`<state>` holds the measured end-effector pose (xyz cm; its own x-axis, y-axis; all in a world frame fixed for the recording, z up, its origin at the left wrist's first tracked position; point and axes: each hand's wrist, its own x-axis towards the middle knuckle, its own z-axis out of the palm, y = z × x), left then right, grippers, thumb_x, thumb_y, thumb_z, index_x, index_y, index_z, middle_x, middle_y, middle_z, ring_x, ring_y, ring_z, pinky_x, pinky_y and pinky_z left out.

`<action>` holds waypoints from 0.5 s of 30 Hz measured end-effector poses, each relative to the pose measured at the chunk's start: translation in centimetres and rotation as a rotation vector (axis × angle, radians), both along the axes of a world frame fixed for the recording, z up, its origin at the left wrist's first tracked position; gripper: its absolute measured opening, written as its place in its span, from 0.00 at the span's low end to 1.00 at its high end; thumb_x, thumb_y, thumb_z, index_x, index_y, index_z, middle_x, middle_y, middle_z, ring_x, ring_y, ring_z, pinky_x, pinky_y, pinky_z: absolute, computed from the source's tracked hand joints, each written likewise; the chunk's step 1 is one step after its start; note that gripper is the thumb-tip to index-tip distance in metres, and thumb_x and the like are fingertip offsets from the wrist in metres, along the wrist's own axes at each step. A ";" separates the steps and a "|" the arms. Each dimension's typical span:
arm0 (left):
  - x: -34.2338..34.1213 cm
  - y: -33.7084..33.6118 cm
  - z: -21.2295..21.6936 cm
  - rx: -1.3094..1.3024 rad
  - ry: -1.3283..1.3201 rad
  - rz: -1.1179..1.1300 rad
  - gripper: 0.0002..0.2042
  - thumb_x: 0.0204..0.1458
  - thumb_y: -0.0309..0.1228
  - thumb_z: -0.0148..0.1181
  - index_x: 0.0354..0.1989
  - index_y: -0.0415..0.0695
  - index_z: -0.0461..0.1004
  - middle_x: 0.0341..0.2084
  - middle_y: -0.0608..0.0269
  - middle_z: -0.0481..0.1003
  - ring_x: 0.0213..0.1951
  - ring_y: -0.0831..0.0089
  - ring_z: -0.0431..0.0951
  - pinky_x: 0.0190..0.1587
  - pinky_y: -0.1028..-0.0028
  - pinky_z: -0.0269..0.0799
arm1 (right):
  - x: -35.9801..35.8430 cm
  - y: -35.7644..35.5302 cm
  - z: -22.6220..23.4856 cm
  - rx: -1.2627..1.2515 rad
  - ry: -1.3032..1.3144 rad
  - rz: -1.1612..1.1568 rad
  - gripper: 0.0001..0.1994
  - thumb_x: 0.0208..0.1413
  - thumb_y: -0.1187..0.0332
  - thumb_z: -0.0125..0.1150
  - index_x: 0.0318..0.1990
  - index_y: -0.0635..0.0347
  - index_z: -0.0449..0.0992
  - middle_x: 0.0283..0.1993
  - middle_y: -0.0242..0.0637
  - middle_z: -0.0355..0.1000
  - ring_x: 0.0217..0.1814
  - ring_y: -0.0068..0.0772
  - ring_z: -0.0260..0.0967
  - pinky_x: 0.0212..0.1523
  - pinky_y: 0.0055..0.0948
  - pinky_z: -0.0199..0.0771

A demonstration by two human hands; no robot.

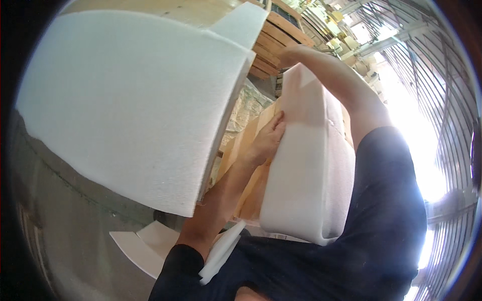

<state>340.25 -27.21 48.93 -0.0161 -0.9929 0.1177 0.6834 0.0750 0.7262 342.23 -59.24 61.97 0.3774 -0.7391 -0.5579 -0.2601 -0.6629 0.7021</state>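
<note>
- Laying left hand (267, 140) flat, fingers extended, against foam (301, 150).
- Right hand (288, 56) is reaching foam's far end; can't tell grip.
- Foam is draping over wood (252, 195); covering looking partial, left side showing bare.

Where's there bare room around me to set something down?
The top of the big white foam sheet is bare, though its support is mostly hidden. Grey floor shows between that sheet's lower edge and the small foam pieces. Crowded: the gap beside the foam-covered piece, with your left hand, left forearm and crumpled plastic film.
</note>
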 end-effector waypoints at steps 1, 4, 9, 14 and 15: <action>-0.4 -0.1 -0.2 -0.006 0.014 -0.022 0.27 0.64 0.36 0.41 0.68 0.35 0.49 0.66 0.51 0.55 0.65 0.67 0.56 0.66 0.73 0.51 | -1.8 -2.3 -0.6 -0.005 -0.006 0.002 0.28 0.54 0.44 0.52 0.48 0.61 0.77 0.50 0.47 0.74 0.53 0.47 0.71 0.50 0.42 0.69; 1.7 -0.9 -1.8 0.011 0.032 0.059 0.28 0.64 0.37 0.42 0.68 0.34 0.47 0.67 0.50 0.53 0.67 0.65 0.54 0.67 0.72 0.49 | 4.3 5.1 0.8 -0.021 -0.108 -0.093 0.26 0.53 0.46 0.56 0.48 0.60 0.77 0.50 0.46 0.74 0.54 0.44 0.70 0.50 0.40 0.69; 0.8 -0.6 -1.1 -0.005 0.019 0.059 0.28 0.64 0.37 0.42 0.68 0.34 0.47 0.67 0.50 0.52 0.68 0.65 0.53 0.67 0.73 0.48 | 1.9 3.2 0.6 -0.014 -0.335 0.008 0.21 0.50 0.53 0.63 0.46 0.57 0.78 0.47 0.43 0.75 0.54 0.43 0.71 0.50 0.40 0.71; 0.3 -1.2 -1.7 -0.010 0.065 0.064 0.28 0.64 0.37 0.41 0.68 0.35 0.48 0.67 0.50 0.53 0.68 0.65 0.52 0.67 0.73 0.48 | 1.4 2.4 -0.1 -0.083 -0.079 0.010 0.23 0.50 0.51 0.62 0.50 0.53 0.76 0.54 0.43 0.72 0.58 0.42 0.68 0.55 0.38 0.68; 0.7 -1.0 -1.5 0.007 0.067 0.054 0.28 0.64 0.37 0.41 0.68 0.35 0.48 0.67 0.50 0.54 0.68 0.65 0.52 0.67 0.73 0.48 | 2.3 3.3 0.1 -0.109 -0.031 -0.060 0.24 0.51 0.49 0.59 0.52 0.52 0.75 0.56 0.43 0.70 0.60 0.42 0.67 0.57 0.39 0.66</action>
